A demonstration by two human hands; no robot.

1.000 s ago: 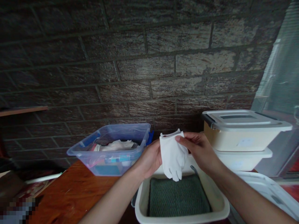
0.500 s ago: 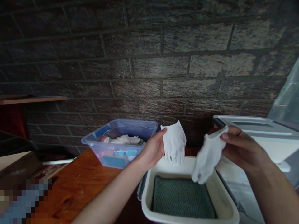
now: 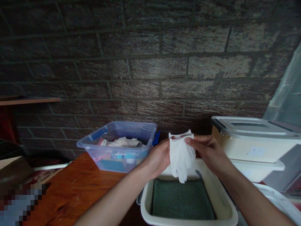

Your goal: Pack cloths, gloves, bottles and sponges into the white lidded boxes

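Our left hand and right hand pinched white gloves.
Cuffs up, they hung lengthwise over the open tub.

Two plain white gloves, thin and soft-looking, hang together between the left hand and the right hand, one layered in front of the other. Their cuffs are uppermost, the rear cuff showing slightly above the front one. The limp, creased fingers point downward, loosely bunched. Both gloves are in the air, over the far edge of the open white tub.
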